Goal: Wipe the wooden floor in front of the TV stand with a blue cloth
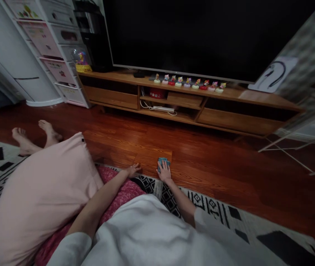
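Observation:
My right hand presses a crumpled blue cloth onto the reddish wooden floor, with its fingers laid over and gripping it. Part of the cloth shows past the fingertips; the rest is hidden under the palm. Off to the left, my left hand has nothing in it. Its fingers are stretched out low near the rug's edge, beside the red-pink fabric; whether it touches the floor is hard to tell.
A big pink cushion lies at left, with bare feet beyond it. The patterned rug spreads underneath. Ahead stands a wooden TV cabinet carrying a television and several figurines. A white metal stand is at right.

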A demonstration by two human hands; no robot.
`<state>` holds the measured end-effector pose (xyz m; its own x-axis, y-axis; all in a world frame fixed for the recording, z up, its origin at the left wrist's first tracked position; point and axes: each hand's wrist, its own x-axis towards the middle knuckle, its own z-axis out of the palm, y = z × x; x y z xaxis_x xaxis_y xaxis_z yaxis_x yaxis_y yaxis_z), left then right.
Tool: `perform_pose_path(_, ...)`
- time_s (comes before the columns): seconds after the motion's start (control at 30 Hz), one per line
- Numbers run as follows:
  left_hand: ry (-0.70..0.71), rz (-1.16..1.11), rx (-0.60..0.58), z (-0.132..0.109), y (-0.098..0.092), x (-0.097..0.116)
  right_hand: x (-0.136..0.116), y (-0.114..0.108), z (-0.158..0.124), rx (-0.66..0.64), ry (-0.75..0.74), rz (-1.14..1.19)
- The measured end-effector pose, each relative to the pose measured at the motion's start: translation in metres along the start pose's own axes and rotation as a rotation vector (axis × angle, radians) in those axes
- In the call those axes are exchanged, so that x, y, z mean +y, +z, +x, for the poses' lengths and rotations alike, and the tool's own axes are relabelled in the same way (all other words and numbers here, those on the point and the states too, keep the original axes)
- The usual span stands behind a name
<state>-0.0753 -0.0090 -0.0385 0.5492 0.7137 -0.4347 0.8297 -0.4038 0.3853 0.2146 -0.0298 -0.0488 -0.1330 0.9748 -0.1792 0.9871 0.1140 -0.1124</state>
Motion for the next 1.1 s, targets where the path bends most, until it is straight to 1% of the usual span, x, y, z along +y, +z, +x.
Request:
perform_pose_path(0.07,-0.006,0.015,0.006,-0.002,-0.002,0.002,0.005,-0.018,0.024,-0.032,0.089,0.005)
perform_pose_path(0.1,-0.013,0.021,0.008,-0.002,-0.002,0.003,0.008,-0.025,0.031,-0.042,0.117,0.007)
perform_pose_path(0.17,-0.025,0.021,0.009,-0.003,-0.003,0.005,0.016,-0.031,0.035,-0.057,0.136,0.003)
perform_pose_path(0.2,-0.03,0.019,0.007,-0.003,-0.004,0.005,0.021,-0.03,0.031,-0.059,0.132,-0.004)
perform_pose_path(0.27,-0.034,0.015,0.002,-0.002,-0.004,0.006,0.03,-0.02,0.013,-0.057,0.107,-0.024)
perform_pose_path(0.43,-0.023,0.021,-0.006,0.0,0.0,0.003,0.048,0.025,-0.06,-0.06,0.015,-0.047)
perform_pose_path(0.5,-0.014,0.021,-0.01,0.001,0.001,0.002,0.049,0.035,-0.076,-0.058,0.016,-0.042)
perform_pose_path(0.53,-0.015,0.022,-0.016,0.0,0.001,0.002,0.048,0.036,-0.078,-0.056,0.03,-0.038)
perform_pose_path(0.6,-0.024,0.024,-0.028,-0.001,0.0,0.003,0.045,0.03,-0.069,-0.059,0.082,-0.026)
perform_pose_path(0.77,-0.036,0.024,-0.024,-0.004,-0.003,0.005,0.034,-0.012,-0.002,-0.063,0.25,0.017)
perform_pose_path(0.83,-0.039,0.026,-0.019,-0.004,-0.003,0.005,0.03,-0.027,0.018,-0.07,0.29,0.033)
perform_pose_path(0.87,-0.039,0.028,-0.014,-0.004,-0.003,0.006,0.028,-0.032,0.024,-0.078,0.3,0.038)
perform_pose_path(0.9,-0.04,0.028,-0.01,-0.003,-0.003,0.006,0.027,-0.035,0.026,-0.086,0.299,0.041)
perform_pose_path(0.97,-0.044,0.027,-0.011,-0.002,-0.002,0.006,0.025,-0.033,0.019,-0.102,0.259,0.037)
perform_pose_path(1.03,-0.051,0.027,-0.024,0.0,-0.001,0.006,0.022,-0.022,-0.001,-0.115,0.172,0.025)
perform_pose_path(1.1,-0.053,0.025,-0.03,0.001,0.0,0.005,0.017,-0.005,-0.03,-0.123,0.065,0.012)
